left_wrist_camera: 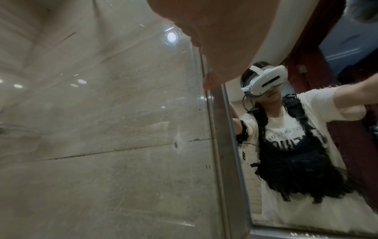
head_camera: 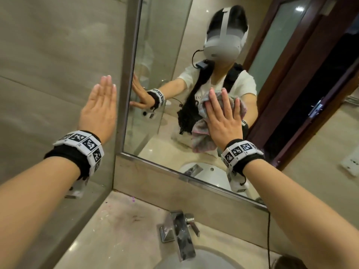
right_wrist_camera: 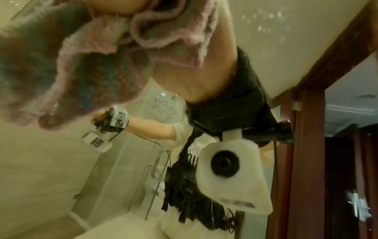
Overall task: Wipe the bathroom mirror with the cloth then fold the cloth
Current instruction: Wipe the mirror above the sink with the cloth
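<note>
The bathroom mirror (head_camera: pixel 165 45) fills the upper middle of the head view, framed in metal. My right hand (head_camera: pixel 223 117) lies flat with straight fingers on a pink and grey cloth (head_camera: pixel 202 140), pressing it against the glass. The cloth (right_wrist_camera: pixel 98 64) bunches under the palm in the right wrist view, one end hanging loose. My left hand (head_camera: pixel 101 107) rests flat and open on the tiled wall (head_camera: pixel 48 65) just left of the mirror frame (head_camera: pixel 130 78). In the left wrist view the palm (left_wrist_camera: pixel 214 32) sits against that wall beside the mirror (left_wrist_camera: pixel 306 161).
Below the mirror a chrome tap (head_camera: pixel 180 232) stands over a white basin (head_camera: pixel 198 259) set in a stained stone counter (head_camera: pixel 116 226). A dark wooden door frame (head_camera: pixel 310 74) runs along the right. A black cable (head_camera: pixel 269 239) hangs by my right forearm.
</note>
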A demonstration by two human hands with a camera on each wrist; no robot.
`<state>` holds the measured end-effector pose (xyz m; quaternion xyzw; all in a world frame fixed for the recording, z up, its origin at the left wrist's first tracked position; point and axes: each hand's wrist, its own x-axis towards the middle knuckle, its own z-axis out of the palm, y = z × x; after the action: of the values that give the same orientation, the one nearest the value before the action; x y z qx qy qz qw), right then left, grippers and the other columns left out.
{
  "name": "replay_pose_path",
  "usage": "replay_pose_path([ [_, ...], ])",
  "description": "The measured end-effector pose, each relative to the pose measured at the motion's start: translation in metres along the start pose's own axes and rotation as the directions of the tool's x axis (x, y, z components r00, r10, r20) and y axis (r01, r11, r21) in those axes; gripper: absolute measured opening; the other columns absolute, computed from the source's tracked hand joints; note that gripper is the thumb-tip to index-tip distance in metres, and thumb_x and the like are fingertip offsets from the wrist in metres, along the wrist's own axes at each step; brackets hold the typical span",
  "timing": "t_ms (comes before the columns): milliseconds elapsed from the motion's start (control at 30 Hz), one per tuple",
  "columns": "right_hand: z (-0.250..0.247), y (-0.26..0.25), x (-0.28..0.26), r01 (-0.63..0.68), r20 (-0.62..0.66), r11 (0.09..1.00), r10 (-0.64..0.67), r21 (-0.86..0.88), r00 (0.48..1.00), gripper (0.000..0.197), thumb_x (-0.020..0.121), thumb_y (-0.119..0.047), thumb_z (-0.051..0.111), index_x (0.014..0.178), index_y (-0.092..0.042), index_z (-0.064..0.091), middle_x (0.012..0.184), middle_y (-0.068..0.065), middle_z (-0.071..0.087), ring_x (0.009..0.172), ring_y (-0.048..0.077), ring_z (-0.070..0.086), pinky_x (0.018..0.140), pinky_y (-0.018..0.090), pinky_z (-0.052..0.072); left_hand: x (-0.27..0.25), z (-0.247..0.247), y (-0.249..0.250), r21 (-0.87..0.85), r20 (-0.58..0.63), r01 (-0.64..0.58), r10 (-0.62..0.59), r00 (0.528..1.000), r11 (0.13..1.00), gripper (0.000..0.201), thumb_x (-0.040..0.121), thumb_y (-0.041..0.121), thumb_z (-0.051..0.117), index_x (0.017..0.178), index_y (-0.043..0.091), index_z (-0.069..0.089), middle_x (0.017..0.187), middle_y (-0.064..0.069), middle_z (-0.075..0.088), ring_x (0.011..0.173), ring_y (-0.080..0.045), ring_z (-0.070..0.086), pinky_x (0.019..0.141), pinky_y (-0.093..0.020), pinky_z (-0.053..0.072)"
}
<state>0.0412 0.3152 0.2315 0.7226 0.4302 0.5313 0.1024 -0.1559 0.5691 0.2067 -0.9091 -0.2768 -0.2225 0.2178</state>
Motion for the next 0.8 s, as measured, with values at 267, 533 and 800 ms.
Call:
replay_pose_path([
  [267,0.045,-0.037,-0.059,0.047,-0.029,0.999,-0.047,0.000,0.998,0.059,0.096,-0.044,0.030,0.146,-0.012,0.026,0.157,0.004,-0.016,0.145,0.032,-0.014,0.114,0.052,-0.015,0.000,0.004,0.000,-0.018,-0.048,0.002,-0.003,0.999,1.000,0.062,0.089,0.001,0.021,0.145,-0.009,-0.004,0.154,-0.026,-0.007,0.145,-0.033,-0.007,0.104,-0.032,-0.034],
  [533,0.073,-0.075,-0.121,0.186,0.041,0.976,-0.191,0.116,0.981,0.057,0.100,-0.037,0.010,0.150,-0.012,-0.004,0.158,0.003,-0.017,0.145,0.029,-0.015,0.116,0.048,-0.014,0.002,0.009,0.001,0.008,-0.079,0.008,-0.008,0.997,1.000,0.063,0.088,0.002,0.019,0.145,-0.009,-0.006,0.154,-0.025,-0.008,0.145,-0.033,-0.007,0.107,-0.034,-0.028],
  [800,0.083,-0.099,-0.137,0.182,0.093,0.965,-0.202,0.188,0.975,0.077,0.088,-0.038,0.037,0.150,-0.014,-0.003,0.158,0.002,-0.015,0.145,0.028,-0.014,0.116,0.047,-0.011,0.003,0.016,0.002,0.045,-0.106,0.028,-0.023,0.994,0.999,0.061,0.089,-0.001,0.018,0.144,-0.009,-0.008,0.154,-0.025,-0.007,0.145,-0.033,-0.006,0.111,-0.036,-0.021],
])
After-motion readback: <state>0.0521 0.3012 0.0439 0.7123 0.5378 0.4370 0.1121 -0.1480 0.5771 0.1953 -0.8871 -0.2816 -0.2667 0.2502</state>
